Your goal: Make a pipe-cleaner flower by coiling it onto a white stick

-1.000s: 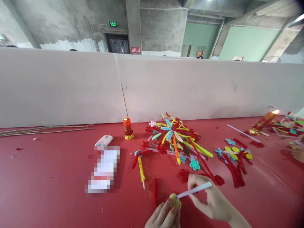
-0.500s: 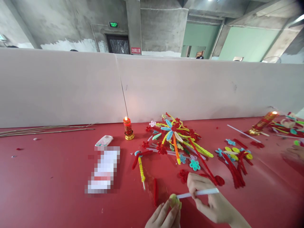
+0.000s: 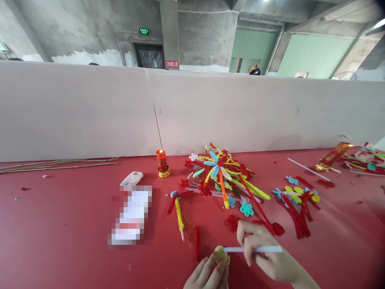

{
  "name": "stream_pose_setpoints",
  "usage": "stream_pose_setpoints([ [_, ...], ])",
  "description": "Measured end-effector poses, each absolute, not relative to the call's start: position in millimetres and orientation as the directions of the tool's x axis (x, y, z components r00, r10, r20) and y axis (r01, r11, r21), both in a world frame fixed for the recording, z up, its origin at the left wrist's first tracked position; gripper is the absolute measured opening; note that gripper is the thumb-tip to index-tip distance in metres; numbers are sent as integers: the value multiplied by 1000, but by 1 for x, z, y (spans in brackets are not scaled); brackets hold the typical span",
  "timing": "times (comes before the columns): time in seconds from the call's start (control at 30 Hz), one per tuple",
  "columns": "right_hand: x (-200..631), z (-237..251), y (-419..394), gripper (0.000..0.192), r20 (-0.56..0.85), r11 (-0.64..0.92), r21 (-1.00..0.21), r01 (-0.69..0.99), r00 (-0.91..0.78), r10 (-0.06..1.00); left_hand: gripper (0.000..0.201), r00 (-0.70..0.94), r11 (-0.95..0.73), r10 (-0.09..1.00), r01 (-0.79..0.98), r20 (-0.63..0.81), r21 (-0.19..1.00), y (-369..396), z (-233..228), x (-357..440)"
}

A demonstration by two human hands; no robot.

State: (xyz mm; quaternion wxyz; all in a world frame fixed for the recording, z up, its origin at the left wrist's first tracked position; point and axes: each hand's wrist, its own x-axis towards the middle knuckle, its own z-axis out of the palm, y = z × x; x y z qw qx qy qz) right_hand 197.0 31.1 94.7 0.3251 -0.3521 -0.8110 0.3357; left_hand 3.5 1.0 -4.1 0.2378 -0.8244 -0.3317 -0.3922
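Observation:
At the bottom of the view, my left hand (image 3: 208,273) pinches a small yellow-green coiled pipe-cleaner piece (image 3: 221,253) between thumb and fingers. My right hand (image 3: 261,247) is closed around a white glue stick (image 3: 272,249) lying almost level. The stick's left tip touches the top of the yellow-green piece; its other end juts out past my right hand. A straight red pipe-cleaner strip (image 3: 197,243) lies just left of the held piece. Just beyond my right hand is a red pipe-cleaner flower (image 3: 232,222). The left palm is cut off by the frame edge.
A lit red candle (image 3: 161,160) stands by the white partition (image 3: 90,112); another lit candle (image 3: 333,156) leans at right. A heap of pipe-cleaner flowers (image 3: 216,168) lies mid-table, with loose red strips (image 3: 300,220) to its right. Thin sticks (image 3: 60,163) lie far left.
The glue stick has swung to a more level angle, its outer end moving lower and right. My left hand stays put. At the far right, another person's hand has left the view.

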Motion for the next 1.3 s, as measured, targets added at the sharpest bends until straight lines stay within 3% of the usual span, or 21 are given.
stream_pose_setpoints([
  [0.17, 196, 95, 34, 28, 369, 575, -772, 271, -545, 753, 30, 473, -669, 356, 731, 806, -134, 2, -2, 3],
  [0.57, 193, 93, 37, 44, 372, 575, -784, 235, -564, 737, 29, 468, -657, 356, 741, 809, -140, 2, -5, 3],
  [0.73, 196, 94, 36, 35, 341, 536, -808, 246, -547, 765, 26, 488, -654, 357, 739, 796, -160, 1, -9, 3],
  [0.93, 199, 92, 32, 13, 230, 373, -902, 215, -491, 840, 27, 464, -671, 365, 732, 807, -118, 1, -5, 4],
  [1.17, 196, 85, 34, 9, 248, 370, -875, 312, -366, 897, 25, 379, -645, 386, 763, 841, -47, 0, -12, 9],
  [1.3, 195, 82, 36, 3, 234, 331, -854, 401, -271, 934, 27, 429, -647, 382, 757, 819, -95, -1, -16, 6],
])
